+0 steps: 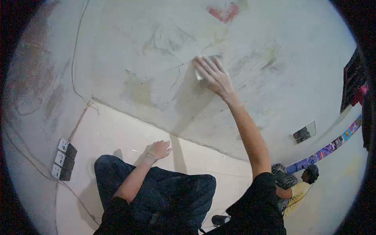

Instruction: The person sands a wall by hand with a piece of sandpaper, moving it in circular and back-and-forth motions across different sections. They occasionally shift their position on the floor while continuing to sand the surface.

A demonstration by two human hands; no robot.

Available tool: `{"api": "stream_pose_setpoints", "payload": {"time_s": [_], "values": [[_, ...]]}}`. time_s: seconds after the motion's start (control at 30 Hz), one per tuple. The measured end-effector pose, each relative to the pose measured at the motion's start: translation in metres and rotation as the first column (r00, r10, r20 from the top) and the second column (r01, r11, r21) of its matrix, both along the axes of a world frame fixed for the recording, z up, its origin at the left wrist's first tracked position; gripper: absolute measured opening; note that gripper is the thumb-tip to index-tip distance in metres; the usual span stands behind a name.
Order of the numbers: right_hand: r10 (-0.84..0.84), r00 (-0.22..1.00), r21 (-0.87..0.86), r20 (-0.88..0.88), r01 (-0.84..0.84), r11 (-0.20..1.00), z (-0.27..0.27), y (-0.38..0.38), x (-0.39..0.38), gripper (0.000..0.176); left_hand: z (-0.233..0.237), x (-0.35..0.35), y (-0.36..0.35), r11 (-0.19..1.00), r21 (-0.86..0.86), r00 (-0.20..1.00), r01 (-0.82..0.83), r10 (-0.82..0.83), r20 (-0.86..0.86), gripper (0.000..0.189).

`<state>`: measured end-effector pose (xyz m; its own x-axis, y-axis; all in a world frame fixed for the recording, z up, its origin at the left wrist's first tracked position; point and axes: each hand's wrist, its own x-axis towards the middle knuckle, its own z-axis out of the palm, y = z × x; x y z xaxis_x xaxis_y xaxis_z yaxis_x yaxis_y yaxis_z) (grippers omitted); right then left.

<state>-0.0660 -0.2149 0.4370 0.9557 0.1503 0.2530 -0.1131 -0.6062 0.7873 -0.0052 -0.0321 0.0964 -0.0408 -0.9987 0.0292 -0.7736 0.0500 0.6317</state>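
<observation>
My right hand presses a small pale pad flat against the scuffed, patched wall; the fingers cover most of the pad, and only its edges show. White dust coats the fingers. Down at the left, my left hand is curled above the light floor near my knees, a bracelet at its wrist. Whether something small is inside its fingers is hidden.
Power outlets line the lower left, with cables along wall and floor. Another person sits at the lower right near a colourful strip. A dark cylinder lies by my legs. A wall box is at right.
</observation>
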Motion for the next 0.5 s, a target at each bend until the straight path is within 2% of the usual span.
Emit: {"api": "stream_pose_setpoints", "payload": {"time_s": [0.1, 0.13, 0.23, 0.27, 0.37, 0.4, 0.47, 0.5], "values": [[-0.030, 0.988, -0.001, 0.149, 0.031, 1.000, 0.019, -0.002, 0.000, 0.055, -0.003, 0.002, 0.002, 1.000, -0.003, 1.000, -0.020, 0.020, 0.002, 0.036], [-0.101, 0.933, -0.006, 0.345, 0.110, 0.994, 0.024, -0.003, -0.002, 0.060, -0.003, 0.002, 0.002, 1.000, -0.007, 1.000, -0.020, 0.020, -0.009, 0.037], [-0.041, 0.818, -0.070, 0.574, 0.099, 0.993, 0.010, -0.003, 0.006, 0.061, -0.002, -0.001, 0.002, 1.000, 0.008, 1.000, -0.010, 0.010, -0.015, 0.037], [-0.095, 0.893, 0.065, 0.441, 0.074, 0.995, 0.000, 0.001, 0.003, 0.062, 0.000, 0.000, 0.003, 1.000, 0.019, 1.000, -0.007, 0.007, -0.011, 0.037], [-0.106, 0.994, -0.044, 0.016, 0.106, 0.993, -0.002, 0.002, 0.001, 0.065, -0.010, -0.001, 0.000, 0.993, -0.105, 0.999, -0.050, 0.048, -0.024, 0.034], [-0.072, 0.997, -0.045, 0.040, 0.073, 0.996, 0.006, -0.005, 0.000, 0.068, -0.014, -0.002, -0.001, 0.997, -0.064, 0.999, -0.039, 0.038, -0.016, 0.035], [-0.114, 0.930, 0.002, 0.349, 0.121, 0.993, 0.017, 0.003, -0.003, 0.065, 0.000, 0.001, 0.003, 1.000, 0.024, 1.000, -0.015, 0.016, -0.008, 0.038], [-0.138, 0.862, 0.033, 0.488, 0.139, 0.990, 0.018, 0.006, -0.003, 0.064, -0.006, 0.000, -0.001, 1.000, 0.007, 1.000, -0.006, 0.006, 0.011, 0.038]]}}
